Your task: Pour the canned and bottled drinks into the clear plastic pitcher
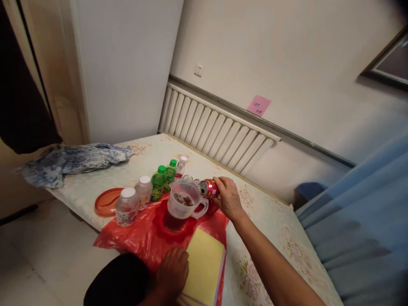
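My right hand [228, 197] grips a red drink can [209, 188], tilted so its opened top faces left, at the rim of a clear plastic measuring jug [181, 202]. Dark reddish-brown liquid with foam is inside the jug, which stands on a red scalloped plate [172, 233]. Down in front, my left hand [174, 270] rests with its fingers curled together against the left edge of a yellow notebook [204, 263]. Whether those fingers hold anything is hidden. Under the plate and notebook lies a red plastic bag [127, 238].
Left of the jug stand two white-capped jars [127, 208] and two green-capped bottles [158, 185]; a smaller white-capped bottle [182, 165] is behind. An orange lid [108, 202] and a blue-white cloth [86, 161] lie on the floral-covered table [264, 221]. A radiator [216, 131] runs along the wall.
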Tool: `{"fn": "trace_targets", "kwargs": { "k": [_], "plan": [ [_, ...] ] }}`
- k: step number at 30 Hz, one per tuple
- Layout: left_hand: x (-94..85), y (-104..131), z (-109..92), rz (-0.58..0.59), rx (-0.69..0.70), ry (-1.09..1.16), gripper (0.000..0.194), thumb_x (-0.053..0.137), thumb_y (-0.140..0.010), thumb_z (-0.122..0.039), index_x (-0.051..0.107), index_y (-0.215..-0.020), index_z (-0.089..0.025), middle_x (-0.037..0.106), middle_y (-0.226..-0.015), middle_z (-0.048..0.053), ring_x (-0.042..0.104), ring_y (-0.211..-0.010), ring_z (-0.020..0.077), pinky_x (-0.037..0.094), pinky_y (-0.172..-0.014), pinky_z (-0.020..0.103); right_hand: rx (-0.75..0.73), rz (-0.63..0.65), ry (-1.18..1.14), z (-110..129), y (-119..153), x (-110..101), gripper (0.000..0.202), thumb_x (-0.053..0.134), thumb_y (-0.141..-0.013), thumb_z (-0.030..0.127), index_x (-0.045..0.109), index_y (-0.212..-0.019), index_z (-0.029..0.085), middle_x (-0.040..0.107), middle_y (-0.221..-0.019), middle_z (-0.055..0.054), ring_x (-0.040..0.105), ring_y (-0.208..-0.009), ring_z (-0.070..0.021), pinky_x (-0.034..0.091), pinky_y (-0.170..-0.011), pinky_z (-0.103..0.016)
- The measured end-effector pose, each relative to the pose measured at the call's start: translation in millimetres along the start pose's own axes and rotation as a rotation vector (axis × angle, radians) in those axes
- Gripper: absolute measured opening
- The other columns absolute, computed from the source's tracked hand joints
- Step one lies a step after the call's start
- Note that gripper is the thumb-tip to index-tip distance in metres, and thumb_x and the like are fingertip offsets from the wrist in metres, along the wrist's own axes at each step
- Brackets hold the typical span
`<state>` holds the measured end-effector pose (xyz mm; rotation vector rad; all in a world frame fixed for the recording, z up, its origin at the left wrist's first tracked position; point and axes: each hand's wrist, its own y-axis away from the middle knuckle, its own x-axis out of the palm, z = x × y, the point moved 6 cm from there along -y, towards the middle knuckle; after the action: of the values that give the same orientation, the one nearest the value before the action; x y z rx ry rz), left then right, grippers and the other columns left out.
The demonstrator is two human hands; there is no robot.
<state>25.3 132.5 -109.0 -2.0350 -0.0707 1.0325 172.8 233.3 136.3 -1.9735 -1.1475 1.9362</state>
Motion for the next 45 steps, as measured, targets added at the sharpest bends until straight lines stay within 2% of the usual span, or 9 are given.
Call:
{"fn": "trace_targets", "kwargs": {
  "k": [6, 13, 23, 45],
  "plan": [
    [-0.3, 1.1, -0.2, -0.022, -0.022, 0.012, 0.021, 0.039, -0.087, -0.011, 0.058, -0.087, -0.021, 0.061, -0.080, 0.005, 0.057, -0.081, 0.0228, 0.047, -0.079, 0.040, -0.096, 0.013, 0.122, 10.4, -8.7, 3.8, 0.052, 0.063, -0.082, 0.019, 0.053, -0.133, 0.016, 0.055, -0.120, -0.015, 0.044, -0.116, -0.0299, 0.038, -0.100, -0.047],
    [3.7, 2.2, 1.4, 0.043, -0.046, 0.042, 0.021, 0.040, -0.087, -0.012, 0.059, -0.084, -0.020, 0.060, -0.080, 0.006, 0.055, -0.078, 0.0234, 0.046, -0.075, 0.040, -0.171, -0.011, 0.175, 17.8, -16.0, 2.8, 0.041, 0.056, -0.091, 0.022, 0.054, -0.132, 0.020, 0.056, -0.120, -0.013, 0.044, -0.117, -0.0280, 0.037, -0.101, -0.045],
    [5.1, 2.9, 2.8, 0.087, -0.077, 0.058, 0.019, 0.042, -0.087, -0.012, 0.059, -0.083, -0.020, 0.060, -0.080, 0.006, 0.054, -0.079, 0.0233, 0.045, -0.077, 0.040, -0.247, 0.011, 0.237, 26.3, -22.8, -2.7, 0.036, 0.053, -0.094, 0.023, 0.055, -0.130, 0.020, 0.057, -0.119, -0.013, 0.044, -0.118, -0.0274, 0.037, -0.102, -0.045],
    [-0.7, -0.9, 0.0, 0.065, -0.054, 0.052, 0.021, 0.040, -0.087, -0.011, 0.059, -0.084, -0.020, 0.059, -0.080, 0.006, 0.054, -0.078, 0.0225, 0.045, -0.075, 0.039, -0.287, 0.034, 0.269, 31.6, -26.8, -2.7, 0.036, 0.052, -0.095, 0.022, 0.056, -0.130, 0.021, 0.057, -0.121, -0.013, 0.041, -0.120, -0.0286, 0.034, -0.104, -0.047]
  ]
}}
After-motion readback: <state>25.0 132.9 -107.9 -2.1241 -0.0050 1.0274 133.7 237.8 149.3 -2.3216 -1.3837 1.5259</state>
